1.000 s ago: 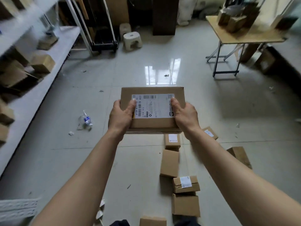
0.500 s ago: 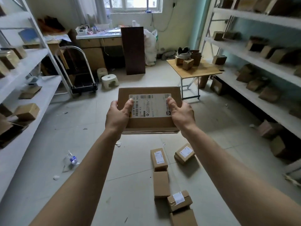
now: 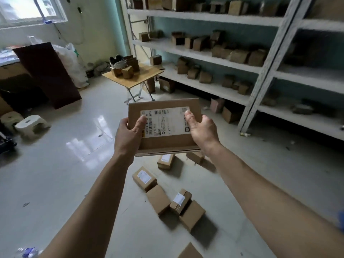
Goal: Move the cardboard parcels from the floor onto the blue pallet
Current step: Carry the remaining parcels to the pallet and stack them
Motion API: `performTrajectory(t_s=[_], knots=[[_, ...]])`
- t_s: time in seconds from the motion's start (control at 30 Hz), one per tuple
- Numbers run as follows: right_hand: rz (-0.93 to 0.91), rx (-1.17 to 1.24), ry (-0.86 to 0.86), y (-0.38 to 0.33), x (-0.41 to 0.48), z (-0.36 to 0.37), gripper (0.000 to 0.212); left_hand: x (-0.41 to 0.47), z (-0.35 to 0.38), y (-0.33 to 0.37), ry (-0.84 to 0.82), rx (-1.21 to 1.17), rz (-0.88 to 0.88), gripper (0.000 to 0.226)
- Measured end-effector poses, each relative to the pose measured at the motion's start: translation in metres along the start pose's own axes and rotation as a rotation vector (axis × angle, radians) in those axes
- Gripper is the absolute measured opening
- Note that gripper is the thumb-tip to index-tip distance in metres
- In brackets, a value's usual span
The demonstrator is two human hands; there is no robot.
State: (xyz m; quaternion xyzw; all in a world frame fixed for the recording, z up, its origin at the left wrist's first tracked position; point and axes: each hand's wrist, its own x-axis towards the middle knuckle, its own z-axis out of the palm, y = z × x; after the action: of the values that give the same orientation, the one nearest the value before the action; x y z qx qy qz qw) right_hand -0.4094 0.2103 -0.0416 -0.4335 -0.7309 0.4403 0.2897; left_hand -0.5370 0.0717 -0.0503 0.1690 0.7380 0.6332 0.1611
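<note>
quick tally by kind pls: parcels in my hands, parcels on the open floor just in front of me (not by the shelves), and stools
held parcel, gripped by left hand and right hand: 1
floor parcels: 7, one cut off by the bottom edge
white stools: 2
total: 10

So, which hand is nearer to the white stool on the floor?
Left. The left hand grips the left edge of the parcel, on the side of the white stool; the right hand holds the right edge, farther from it.
</note>
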Motion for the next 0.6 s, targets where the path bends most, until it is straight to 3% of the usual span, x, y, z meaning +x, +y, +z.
performTrajectory(t_s=[0.17, 0.37, 0.6], knots=[[0.076, 0.025, 0.156, 0.038, -0.022, -0.073, 0.05, -0.038, 0.066, 0.009, -0.17, -0.005, 0.017, 0.03], [0.176, 0.001, 0.335, 0.089, -0.071, -0.18, 0.049, -0.112, 0.15, 0.021, -0.348, 0.08, 0.08, 0.048], [0.275, 0.009, 0.534, 0.16, -0.159, -0.325, 0.049, -0.256, 0.252, 0.037, -0.524, 0.082, 0.105, 0.045]])
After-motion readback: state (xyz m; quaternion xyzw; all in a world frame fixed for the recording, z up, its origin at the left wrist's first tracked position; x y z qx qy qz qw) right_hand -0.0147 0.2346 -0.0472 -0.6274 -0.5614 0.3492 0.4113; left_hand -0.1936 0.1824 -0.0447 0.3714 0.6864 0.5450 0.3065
